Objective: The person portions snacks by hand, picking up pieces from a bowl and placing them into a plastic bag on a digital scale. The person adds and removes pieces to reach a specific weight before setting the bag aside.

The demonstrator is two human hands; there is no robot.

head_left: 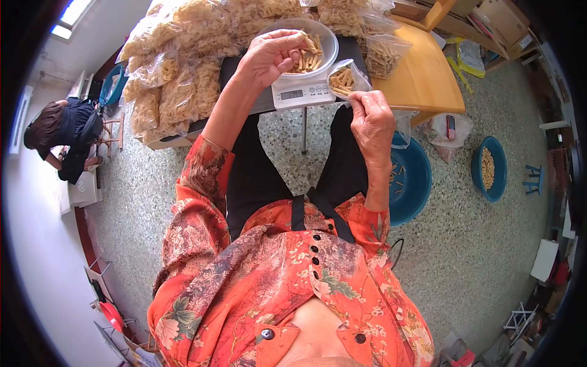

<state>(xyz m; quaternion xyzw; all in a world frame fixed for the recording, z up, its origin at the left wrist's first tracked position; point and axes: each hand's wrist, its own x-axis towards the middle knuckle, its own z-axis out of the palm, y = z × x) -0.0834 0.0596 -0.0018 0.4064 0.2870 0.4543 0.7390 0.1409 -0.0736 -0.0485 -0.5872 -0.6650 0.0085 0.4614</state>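
Observation:
My left hand (272, 56) is over the white bowl (331, 46), its fingers closed on a few tan stick-shaped pieces (310, 44). More tan sticks lie in the bowl below it. The bowl stands on a white digital scale (304, 93), whose display is too small to read. Beside the scale, my right hand (372, 119) pinches the edge of a small clear plastic bag (361, 78), which has tan sticks inside and tilts toward the bowl.
Filled clear bags (177, 92) are piled along the table's left and back. A wooden chair (428, 73) is at the right, with a bag of sticks (386, 55) on it. Blue tubs (419, 189) stand on the floor. Another person (70, 128) sits at far left.

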